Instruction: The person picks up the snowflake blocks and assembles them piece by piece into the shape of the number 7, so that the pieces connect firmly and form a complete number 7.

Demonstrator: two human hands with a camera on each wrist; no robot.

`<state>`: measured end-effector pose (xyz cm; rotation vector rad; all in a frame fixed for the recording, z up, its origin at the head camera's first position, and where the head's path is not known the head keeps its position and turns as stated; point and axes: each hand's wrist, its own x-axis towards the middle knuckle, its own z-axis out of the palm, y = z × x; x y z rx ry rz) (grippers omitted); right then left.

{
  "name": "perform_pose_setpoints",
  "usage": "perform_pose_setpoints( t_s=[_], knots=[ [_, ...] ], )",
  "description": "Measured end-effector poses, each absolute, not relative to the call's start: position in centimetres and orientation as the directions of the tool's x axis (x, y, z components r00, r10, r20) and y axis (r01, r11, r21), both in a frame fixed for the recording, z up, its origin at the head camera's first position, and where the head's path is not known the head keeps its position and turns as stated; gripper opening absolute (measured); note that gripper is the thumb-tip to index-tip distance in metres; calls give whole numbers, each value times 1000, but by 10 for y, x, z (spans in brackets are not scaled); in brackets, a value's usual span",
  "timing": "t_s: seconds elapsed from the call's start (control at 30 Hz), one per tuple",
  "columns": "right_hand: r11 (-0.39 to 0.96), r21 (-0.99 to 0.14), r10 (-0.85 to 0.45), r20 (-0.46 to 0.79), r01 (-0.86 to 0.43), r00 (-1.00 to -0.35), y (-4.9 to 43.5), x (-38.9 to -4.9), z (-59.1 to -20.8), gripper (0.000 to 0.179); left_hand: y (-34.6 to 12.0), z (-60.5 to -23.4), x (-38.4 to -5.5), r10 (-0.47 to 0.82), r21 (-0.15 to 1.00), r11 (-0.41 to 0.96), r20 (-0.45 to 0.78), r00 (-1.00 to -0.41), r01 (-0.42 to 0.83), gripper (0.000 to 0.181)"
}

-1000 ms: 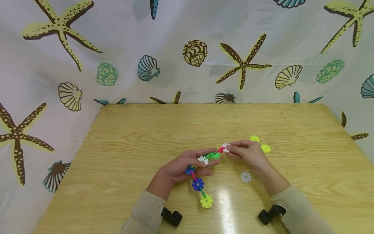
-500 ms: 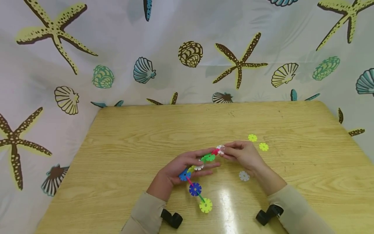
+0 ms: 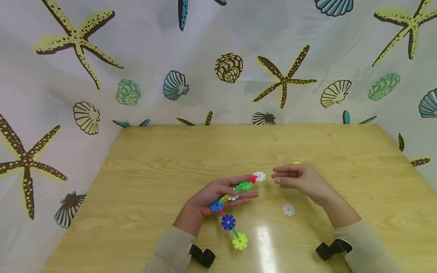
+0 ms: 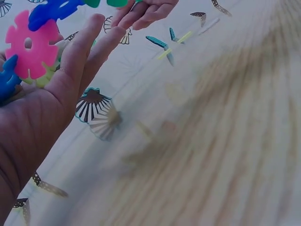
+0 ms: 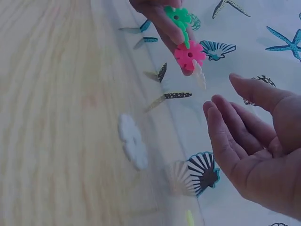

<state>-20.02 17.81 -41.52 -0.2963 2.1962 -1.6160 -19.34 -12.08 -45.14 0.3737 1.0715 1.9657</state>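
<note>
My left hand [image 3: 209, 193] holds a chain of interlocking notched plastic discs, its thumb lying across the links. Yellow [image 3: 240, 241] and dark blue discs [image 3: 228, 222] hang at the near end of the chain. At the far end, a white disc [image 3: 260, 176] sticks out past a pink one. The left wrist view shows a large pink disc [image 4: 35, 44] over the palm. My right hand [image 3: 308, 184] is just right of the white end disc, apart from it, with nothing between thumb and fingers. The right wrist view confirms that gap.
A loose white disc [image 3: 288, 209] lies on the wooden table [image 3: 164, 151] below my right hand. Behind that hand, a yellow disc [image 3: 297, 162] is mostly hidden. A curtain [image 3: 205, 34] printed with shells and starfish borders the table's back and sides.
My right hand has let go of the white end disc and drawn back to the right. It now covers one loose yellow disc. The left hand keeps its hold on the chain.
</note>
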Motion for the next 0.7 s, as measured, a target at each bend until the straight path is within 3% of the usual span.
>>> perform_pose_setpoints(
  t_s=[0.37,0.7],
  knots=[
    [480,-872,-486,-174,-95,-857,210,-182,-421,55,-118,-453,-193,781,779,-292,-141,-608,-555,57],
    [510,-849,-532,-183,-140,-827,220,-176,-437,51,-118,-454,-192,769,772,-297,-156,-620,-562,56]
  ],
)
